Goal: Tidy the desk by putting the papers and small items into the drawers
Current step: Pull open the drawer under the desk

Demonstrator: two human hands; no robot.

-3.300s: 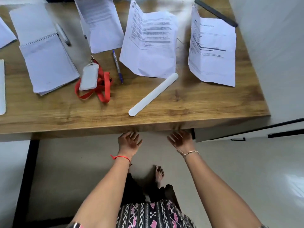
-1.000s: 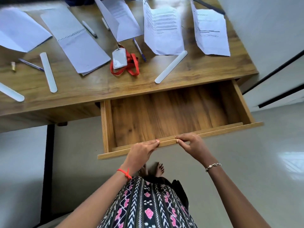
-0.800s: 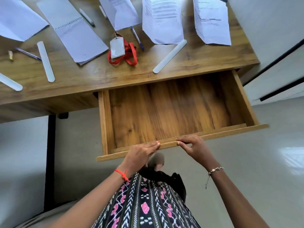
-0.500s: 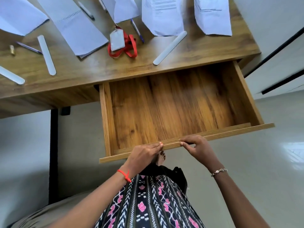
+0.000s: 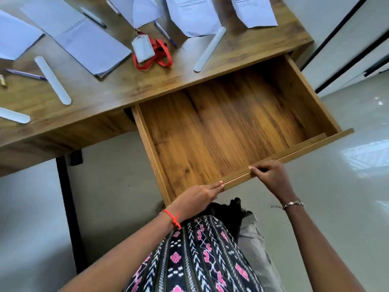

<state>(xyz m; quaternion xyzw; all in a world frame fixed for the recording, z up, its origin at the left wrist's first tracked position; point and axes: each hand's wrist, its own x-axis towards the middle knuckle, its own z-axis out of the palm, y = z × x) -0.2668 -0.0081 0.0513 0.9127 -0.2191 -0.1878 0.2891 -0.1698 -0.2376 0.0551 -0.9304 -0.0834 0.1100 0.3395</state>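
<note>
A wooden drawer [image 5: 294, 153] stands pulled far out from under the desk [image 5: 109, 106], with nothing inside. My left hand [image 5: 195, 198] and my right hand [image 5: 271, 178] both grip its front panel, fingers curled under the edge. On the desktop lie several white papers [image 5: 189, 15], an open spiral notebook [image 5: 84, 41], a badge on a red lanyard [image 5: 147, 49], white flat sticks [image 5: 209, 49] and pens [image 5: 25, 73].
A black desk leg [image 5: 69, 207] stands at the left under the desktop. White cabinet fronts with black edges [image 5: 345, 45] rise at the right. Pale glossy floor [image 5: 347, 197] surrounds the drawer. My patterned skirt fills the bottom centre.
The drawer went from closed to pulled far out, both hands drawing its front panel toward me. In the last second it slid out a little further.
</note>
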